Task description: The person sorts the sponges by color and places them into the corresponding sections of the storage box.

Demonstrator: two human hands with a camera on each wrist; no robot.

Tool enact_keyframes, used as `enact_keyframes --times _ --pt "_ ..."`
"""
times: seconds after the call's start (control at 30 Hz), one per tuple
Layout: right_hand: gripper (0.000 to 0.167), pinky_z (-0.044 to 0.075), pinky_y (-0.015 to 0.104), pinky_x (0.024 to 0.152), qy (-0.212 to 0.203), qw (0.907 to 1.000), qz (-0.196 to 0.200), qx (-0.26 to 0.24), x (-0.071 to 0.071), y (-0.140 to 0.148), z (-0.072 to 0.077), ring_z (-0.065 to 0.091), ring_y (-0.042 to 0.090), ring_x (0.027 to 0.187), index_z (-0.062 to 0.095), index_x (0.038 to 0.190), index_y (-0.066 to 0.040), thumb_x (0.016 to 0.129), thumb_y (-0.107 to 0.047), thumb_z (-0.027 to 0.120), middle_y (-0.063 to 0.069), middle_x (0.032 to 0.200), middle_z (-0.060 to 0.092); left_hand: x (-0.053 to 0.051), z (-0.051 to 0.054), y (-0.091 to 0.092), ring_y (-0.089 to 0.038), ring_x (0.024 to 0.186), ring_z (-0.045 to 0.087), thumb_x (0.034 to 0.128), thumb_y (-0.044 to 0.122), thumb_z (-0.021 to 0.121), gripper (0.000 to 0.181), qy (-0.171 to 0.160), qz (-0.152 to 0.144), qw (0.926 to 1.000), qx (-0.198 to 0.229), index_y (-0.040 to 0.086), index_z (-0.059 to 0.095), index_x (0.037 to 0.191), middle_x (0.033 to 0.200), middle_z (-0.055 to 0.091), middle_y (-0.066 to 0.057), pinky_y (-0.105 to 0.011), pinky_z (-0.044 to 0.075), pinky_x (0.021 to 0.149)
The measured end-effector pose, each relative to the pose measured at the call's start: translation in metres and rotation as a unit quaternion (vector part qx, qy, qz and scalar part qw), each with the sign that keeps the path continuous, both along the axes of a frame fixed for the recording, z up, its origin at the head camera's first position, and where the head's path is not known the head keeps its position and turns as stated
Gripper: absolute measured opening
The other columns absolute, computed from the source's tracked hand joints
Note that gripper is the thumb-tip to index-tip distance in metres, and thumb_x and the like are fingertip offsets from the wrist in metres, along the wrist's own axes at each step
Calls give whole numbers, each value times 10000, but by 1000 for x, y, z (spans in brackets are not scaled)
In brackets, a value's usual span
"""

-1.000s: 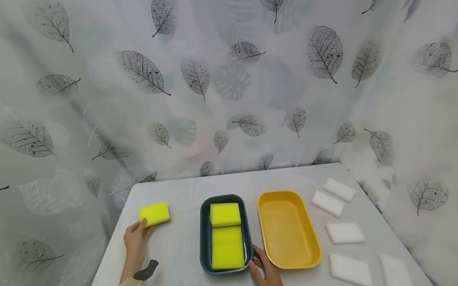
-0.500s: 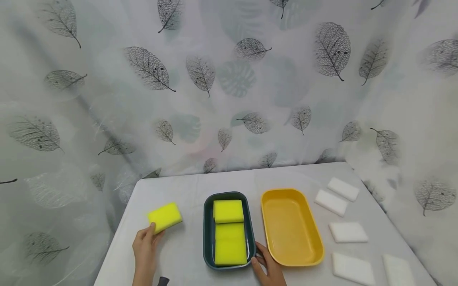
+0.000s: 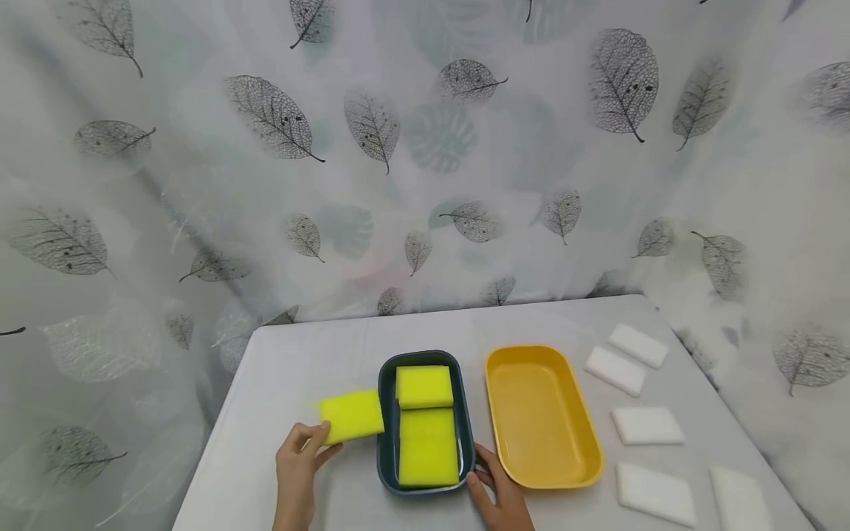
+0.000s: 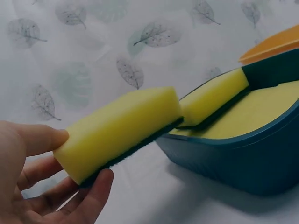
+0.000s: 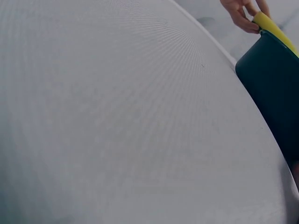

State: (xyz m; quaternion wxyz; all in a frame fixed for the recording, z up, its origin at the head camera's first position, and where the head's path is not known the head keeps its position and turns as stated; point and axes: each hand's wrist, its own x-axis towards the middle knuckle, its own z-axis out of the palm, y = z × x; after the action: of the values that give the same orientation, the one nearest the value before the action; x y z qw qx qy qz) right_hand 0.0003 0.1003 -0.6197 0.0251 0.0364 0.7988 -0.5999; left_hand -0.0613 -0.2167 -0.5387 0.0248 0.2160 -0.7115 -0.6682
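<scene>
Head view: looks partly done, I'd say. At least two yellow sponges (image 3: 425, 386) sit in the dark green tub (image 3: 389, 450), lower middle. Another sponge (image 3: 352, 415) isn't in yet, pinched in the left hand (image 3: 300, 450) by the tub's left rim. Right hand (image 3: 499, 490) is at its right side, can't tell if gripping. White pads (image 3: 647, 425), lower right, lie outside the yellow tray (image 3: 541, 420).

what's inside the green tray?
The green tray holds yellow sponges: one at the far end, more sponge toward the near end. Whatever lies beneath them is covered; overlap leaves the exact count unclear.
</scene>
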Motion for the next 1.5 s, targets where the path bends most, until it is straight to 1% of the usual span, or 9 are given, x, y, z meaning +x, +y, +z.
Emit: enact_keyframes --times 0.13,0.33,0.6,0.8,0.9,1.0,1.2,1.4,1.5 --pt "503 550 198 1046 175 9998 -120 -62 -1 1 0 587 -32 1251 542 1477 -120 1038 -343 646 66 1467 611 1 2 16 -106 1004 716 944 378 773 402 -87 -124 9998 -163 1 663 1032 1185 652 -65 -306 655 861" --pt "491 557 198 1035 369 9992 -147 -52 -2 1 1 600 -13 1248 553 1462 -100 1037 -325 653 91 1456 619 3 4 37 -155 960 717 916 320 809 323 -97 -242 9993 -253 23 714 996 1067 724 -43 -269 649 825" --pt "516 547 195 1049 250 9995 -40 -165 -2 -2 2 599 -15 1246 530 1476 -69 1041 -321 647 137 1471 599 4 1 60 -185 988 669 906 299 815 232 8 -705 9936 -880 75 757 909 1067 738 -45 -219 610 811" --pt "524 543 192 1054 172 9998 2 -125 -3 -3 2 601 -11 1253 529 1483 -102 1040 -359 643 78 1484 595 4 2 74 -163 1005 680 930 221 793 146 622 -787 9841 -1469 107 751 849 1057 724 -35 -194 605 782" --pt "534 539 196 1062 198 9998 48 -47 -5 -3 2 611 26 1269 519 1492 -105 1047 -381 626 76 1493 586 4 3 85 -123 940 680 923 138 793 121 930 -728 9764 -1808 140 730 820 1006 717 -2 -185 603 751" --pt "544 537 188 1060 123 9999 75 -39 -4 -2 2 603 17 1272 513 1495 -104 1048 -394 621 86 1500 580 6 1 97 -74 863 660 892 60 807 200 1108 -704 9656 -2244 176 696 772 939 701 43 -174 593 716" --pt "523 547 189 1046 231 9996 9 -131 -2 -2 4 593 -14 1265 523 1485 -83 1046 -343 636 106 1496 584 14 -8 118 -21 760 600 848 12 833 315 1379 -598 9342 -3234 187 638 673 865 639 75 -161 562 639" --pt "516 545 187 1048 88 9998 -66 -186 -1 -2 3 594 -19 1260 532 1480 -104 1038 -343 649 82 1489 593 17 -15 123 -39 737 579 844 -19 824 310 1538 -581 9026 -3979 149 613 691 872 585 33 -157 556 610" --pt "534 543 174 1042 6 9999 -8 -165 1 -3 1 588 -37 1257 518 1491 -86 1043 -350 640 111 1491 589 19 -17 122 -48 738 583 843 -24 822 290 1559 -590 8928 -4186 133 616 714 877 575 16 -161 561 613"
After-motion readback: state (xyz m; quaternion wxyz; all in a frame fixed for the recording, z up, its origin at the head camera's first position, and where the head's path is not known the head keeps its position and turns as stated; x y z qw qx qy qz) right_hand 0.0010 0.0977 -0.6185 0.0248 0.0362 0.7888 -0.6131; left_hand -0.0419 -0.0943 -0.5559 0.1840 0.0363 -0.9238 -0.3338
